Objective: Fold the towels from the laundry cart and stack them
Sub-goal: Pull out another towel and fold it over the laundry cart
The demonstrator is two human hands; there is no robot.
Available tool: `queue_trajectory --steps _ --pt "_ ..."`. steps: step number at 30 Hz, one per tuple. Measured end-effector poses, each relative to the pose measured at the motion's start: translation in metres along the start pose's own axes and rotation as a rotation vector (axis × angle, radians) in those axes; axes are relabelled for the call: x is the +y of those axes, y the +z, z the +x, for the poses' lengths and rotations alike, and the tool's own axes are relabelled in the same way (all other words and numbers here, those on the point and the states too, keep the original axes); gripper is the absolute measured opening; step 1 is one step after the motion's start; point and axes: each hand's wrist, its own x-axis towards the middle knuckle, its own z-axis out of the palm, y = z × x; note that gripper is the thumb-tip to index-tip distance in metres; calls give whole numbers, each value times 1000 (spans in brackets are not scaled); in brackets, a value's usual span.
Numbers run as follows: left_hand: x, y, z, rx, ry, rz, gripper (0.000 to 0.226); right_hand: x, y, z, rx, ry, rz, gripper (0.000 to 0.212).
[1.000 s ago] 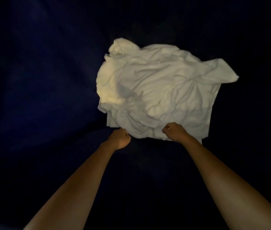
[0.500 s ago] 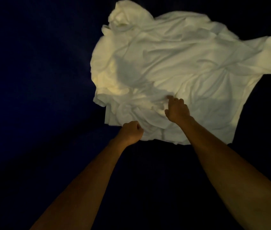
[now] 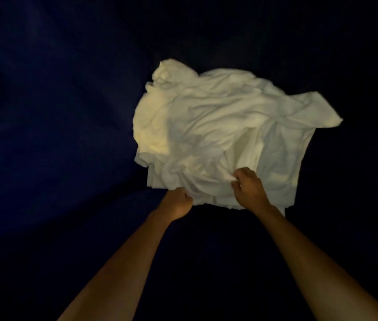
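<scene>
A crumpled heap of white towels [image 3: 225, 126] lies on dark blue cloth [image 3: 56, 135], spreading away from both grips. The left grip [image 3: 178, 201] is clenched on the heap's near edge; the right grip [image 3: 247, 186], just beside it, pinches a raised fold. Best lifted slowly, one layer only, with the left pinning the rest

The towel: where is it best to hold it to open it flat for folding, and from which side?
Take the towel by its near hem, coming from the person's side: that edge lies nearly straight, while the far part is bunched. The left hand grips it there; the right hand pinches a fold farther in, and would likely do better at the near right corner.
</scene>
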Motion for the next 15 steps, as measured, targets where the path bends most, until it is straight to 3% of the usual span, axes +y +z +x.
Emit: queue_trajectory --steps 6,12,15 --pt "67 -19 -91 20 116 59 16 -68 -75 -66 33 63 142 14" --pt "107 -19 -167 130 334 213 65 -132 -124 -123 50 14 197 13" --pt "117 -15 -197 179 372 309 74 -151 -151 -152 116 -28 255 10"
